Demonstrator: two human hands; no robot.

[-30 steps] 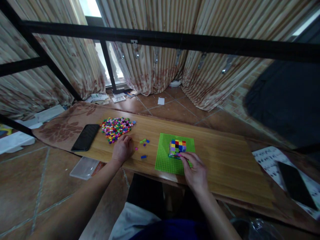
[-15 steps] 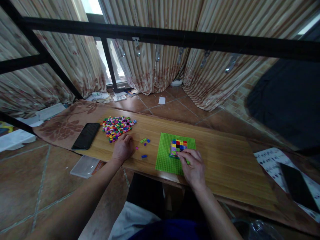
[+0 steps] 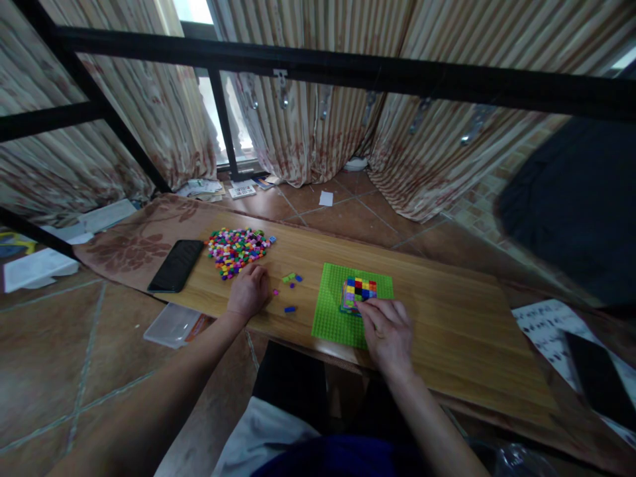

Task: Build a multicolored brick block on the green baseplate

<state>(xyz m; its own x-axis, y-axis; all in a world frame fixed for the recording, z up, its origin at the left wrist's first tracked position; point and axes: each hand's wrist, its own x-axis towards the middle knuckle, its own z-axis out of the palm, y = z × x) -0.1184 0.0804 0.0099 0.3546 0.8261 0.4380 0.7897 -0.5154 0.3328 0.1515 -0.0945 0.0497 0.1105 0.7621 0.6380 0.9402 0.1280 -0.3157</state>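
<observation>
A green studded baseplate [image 3: 325, 311] lies on the wooden tabletop. On it stands a low block of small building bricks [image 3: 358, 289] in mixed colours, with red, yellow, blue, black and white on top. My right hand [image 3: 390, 331] is closed in a pinch at the near side of this block; whatever sits between its fingertips is hidden. My left hand [image 3: 250, 290] rests on the table with its fingers curled under, just in front of a pile of loose bricks [image 3: 236, 248]. Its fingertips are out of sight. Several loose bricks, among them a blue one [image 3: 290, 309], lie between the hands.
A black phone [image 3: 175, 266] lies left of the pile. Below the table's left front edge is a clear plastic box [image 3: 169, 324]. At the right are a printed sheet [image 3: 541, 324] and a dark flat device [image 3: 599, 371]. A black metal rail [image 3: 318, 63] crosses above.
The whole view has shifted slightly to the right. Both hands hold nearly the same places, the right still at the brick block and the left still by the pile.
</observation>
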